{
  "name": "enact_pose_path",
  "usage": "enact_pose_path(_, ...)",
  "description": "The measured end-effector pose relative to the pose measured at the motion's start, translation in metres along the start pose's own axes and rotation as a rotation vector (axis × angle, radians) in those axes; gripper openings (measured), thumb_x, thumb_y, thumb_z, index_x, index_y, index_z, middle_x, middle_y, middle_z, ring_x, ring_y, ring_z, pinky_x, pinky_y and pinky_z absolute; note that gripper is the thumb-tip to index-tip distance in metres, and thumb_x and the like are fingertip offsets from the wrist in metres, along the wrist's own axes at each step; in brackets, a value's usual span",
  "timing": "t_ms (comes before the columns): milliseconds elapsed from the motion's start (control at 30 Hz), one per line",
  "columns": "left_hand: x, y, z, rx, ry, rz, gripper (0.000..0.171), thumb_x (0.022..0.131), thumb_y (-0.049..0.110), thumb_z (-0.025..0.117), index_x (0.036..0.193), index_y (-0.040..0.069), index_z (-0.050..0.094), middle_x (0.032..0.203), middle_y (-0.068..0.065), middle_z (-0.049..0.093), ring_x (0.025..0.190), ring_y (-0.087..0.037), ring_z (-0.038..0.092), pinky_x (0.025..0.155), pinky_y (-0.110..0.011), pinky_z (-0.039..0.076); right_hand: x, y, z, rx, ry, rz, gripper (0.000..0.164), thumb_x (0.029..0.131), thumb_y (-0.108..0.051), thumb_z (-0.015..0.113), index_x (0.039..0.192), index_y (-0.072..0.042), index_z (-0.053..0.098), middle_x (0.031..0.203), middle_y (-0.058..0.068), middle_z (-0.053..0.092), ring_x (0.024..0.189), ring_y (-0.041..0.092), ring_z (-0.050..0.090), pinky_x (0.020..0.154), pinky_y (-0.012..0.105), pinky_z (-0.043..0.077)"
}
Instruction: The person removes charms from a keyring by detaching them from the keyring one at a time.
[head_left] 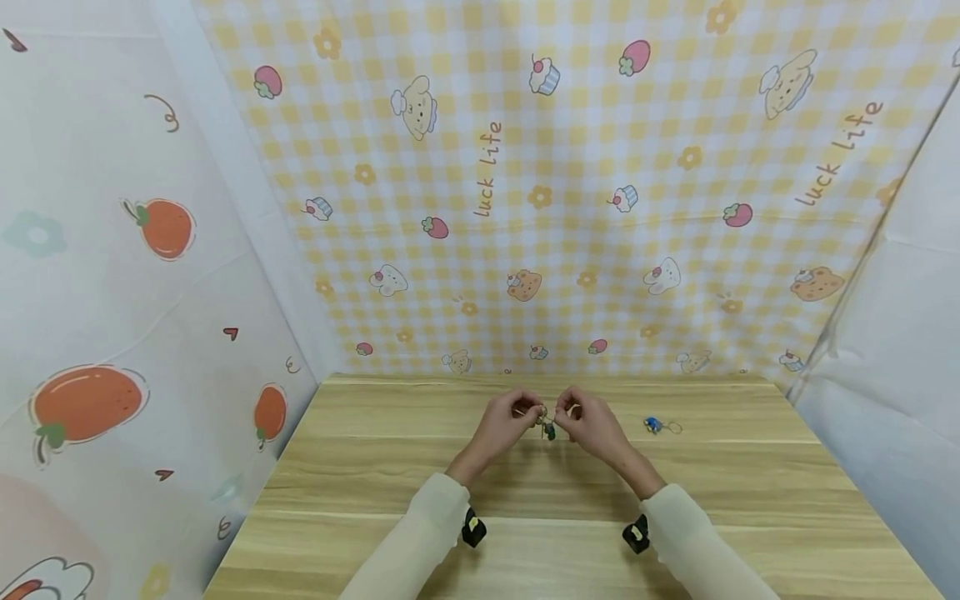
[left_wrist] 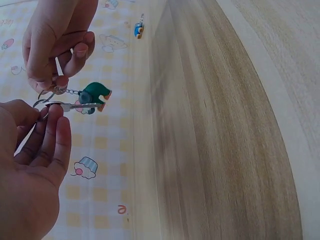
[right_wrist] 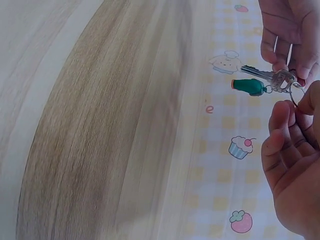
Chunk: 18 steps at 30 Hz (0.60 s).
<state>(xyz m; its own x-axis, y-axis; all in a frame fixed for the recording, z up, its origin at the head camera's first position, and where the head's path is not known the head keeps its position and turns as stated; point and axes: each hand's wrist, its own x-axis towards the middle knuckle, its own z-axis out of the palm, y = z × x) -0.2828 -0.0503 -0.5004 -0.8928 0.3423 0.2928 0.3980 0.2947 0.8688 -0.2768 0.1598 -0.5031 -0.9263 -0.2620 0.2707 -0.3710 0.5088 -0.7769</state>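
Fingerwork, seemingly joining or parting (cannot tell which): silver metal key (right_wrist: 265,75) pinched in left hand (head_left: 504,423), thin silver ring (right_wrist: 291,92) with green plastic charm (right_wrist: 247,87) pinched in right hand (head_left: 594,423), at twelve o'clock over wood-grain counter (head_left: 555,550). Likely needed next: steady grip, slow twist.

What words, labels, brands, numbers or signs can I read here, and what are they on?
"luck life": twice, on the yellow-checked backdrop.
"e": same backdrop, near its bottom edge.
Key: markings on its head, too small and blurred to read.
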Motion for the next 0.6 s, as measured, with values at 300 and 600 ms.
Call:
enact_pose_path(300, 0.0002, 0.001, 0.0007, 0.015, -0.024, 0.001, 0.01, 0.105, 0.011, 0.067, 0.111, 0.006, 0.075, 0.103, -0.009, 0.076, 0.088, -0.01, 0.07, 0.079, -0.022, 0.059, 0.0005, 0.0012, 0.0003, 0.084, -0.021, 0.027, 0.006, 0.105, -0.009, 0.063, 0.107, -0.003, 0.063, 0.096, 0.009, 0.066, 0.054, 0.01, 0.055, 0.049, 0.026, 0.046)
enact_pose_path(600, 0.0008, 0.0016, 0.0027, -0.005, -0.048, 0.053, 0.016, 0.107, 0.011, 0.065, 0.118, 0.008, 0.076, 0.111, -0.011, 0.078, 0.091, -0.017, 0.074, 0.079, -0.022, 0.06, 0.002, 0.0034, -0.0011, 0.196, -0.131, 0.059, 0.009, 0.109, -0.007, 0.057, 0.114, -0.004, 0.064, 0.1, 0.012, 0.066, 0.054, 0.01, 0.052, 0.048, 0.025, 0.046)
